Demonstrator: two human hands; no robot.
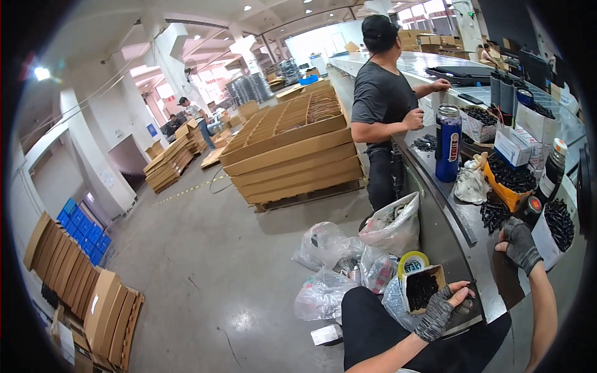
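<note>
My left hand (443, 312), in a grey fingerless glove, is at the near edge of the metal bench. Its thumb and fingertips are pinched together; whatever sits between them is too small to make out. Just beyond it is a small open carton (424, 290) of black parts. On the bench, my right hand (521, 245) wears a similar glove, its fingers curled in and their contents hidden. It is close to a loose pile of small black parts (494, 216) and a white container (558, 227) full of similar black pieces.
A blue bottle (447, 143), a crumpled white cloth (471, 185) and an orange-edged bin (510, 180) of black parts stand farther along. A co-worker (384, 105) stands at the bench. Plastic bags (326, 292) lie on the floor; stacked cardboard trays (292, 149) are behind.
</note>
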